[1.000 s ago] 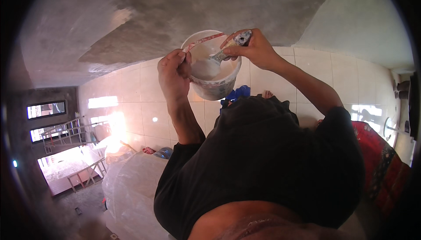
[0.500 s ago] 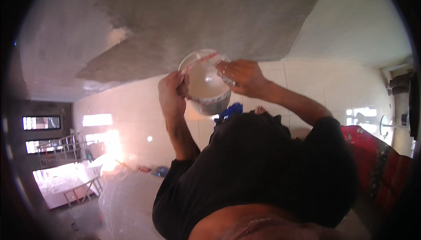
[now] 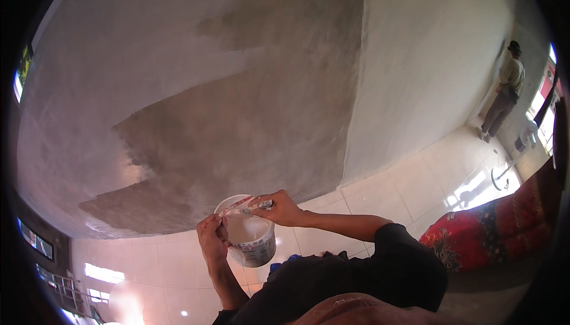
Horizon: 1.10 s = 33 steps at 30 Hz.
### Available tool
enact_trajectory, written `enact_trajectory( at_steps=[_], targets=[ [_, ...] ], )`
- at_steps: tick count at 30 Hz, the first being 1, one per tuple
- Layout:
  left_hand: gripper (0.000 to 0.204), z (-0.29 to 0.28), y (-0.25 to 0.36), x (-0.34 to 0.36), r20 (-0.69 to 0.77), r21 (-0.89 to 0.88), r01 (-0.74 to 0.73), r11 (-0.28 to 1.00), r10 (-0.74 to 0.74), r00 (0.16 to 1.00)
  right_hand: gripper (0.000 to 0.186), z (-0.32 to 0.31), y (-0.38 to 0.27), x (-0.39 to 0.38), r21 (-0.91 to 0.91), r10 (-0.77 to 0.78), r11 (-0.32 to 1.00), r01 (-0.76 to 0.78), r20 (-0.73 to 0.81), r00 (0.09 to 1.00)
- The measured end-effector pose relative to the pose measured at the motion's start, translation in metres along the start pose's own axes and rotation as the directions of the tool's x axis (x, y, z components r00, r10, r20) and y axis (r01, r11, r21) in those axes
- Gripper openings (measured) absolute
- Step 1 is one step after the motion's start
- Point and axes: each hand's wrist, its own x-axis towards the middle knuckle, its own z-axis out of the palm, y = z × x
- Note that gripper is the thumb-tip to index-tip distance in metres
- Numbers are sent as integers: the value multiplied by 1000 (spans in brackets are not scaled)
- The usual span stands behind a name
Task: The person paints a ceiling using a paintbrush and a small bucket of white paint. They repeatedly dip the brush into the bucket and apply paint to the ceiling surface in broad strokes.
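Note:
A white plastic bucket (image 3: 256, 255) with printed sides hangs in front of me, pale paint-like liquid (image 3: 249, 229) inside it. My left hand (image 3: 212, 237) is closed at its near-left rim, where one end of a thin red-and-white strip (image 3: 234, 205) meets the fingers. This strip crosses the bucket's mouth; whether it is the bucket's handle I cannot tell. Over the right rim, my right hand (image 3: 281, 208) grips a short, pale-smeared hand tool (image 3: 263, 205), its working end pointing into the bucket. What kind of tool it is does not show clearly.
A wall with a dark grey patch (image 3: 267, 123) between paler areas rises just beyond the bucket. Glossy tiles (image 3: 386, 191) cover the floor. Red patterned cloth (image 3: 475, 230) drapes something at the right. Another person (image 3: 506, 90) stands by the far right wall.
My view has tilted up, so more wall and the other person now show, and the bucket sits lower in the picture. The right hand's tool has swung toward the bucket's middle.

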Motion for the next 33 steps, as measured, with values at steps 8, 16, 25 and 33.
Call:
enact_trajectory(
  at_steps=[8,16,25,33],
  targets=[
    [22,4,2,-2,16,-9,-58,998,58,998,23,7,23,-7,-437,-423,815,380,1,906],
    [21,8,-7,7,-31,89,-175,981,178,983,16,-10,4,-9,153,136,978,-143,58,989],
    [23,9,7,-1,20,-4,38,999,-38,999,16,-2,7,-1,56,18,998,-20,28,999],
    [22,-1,-8,7,-92,30,-69,997,71,993,28,10,29,-22,-462,-563,732,500,3,826]
  ],
)
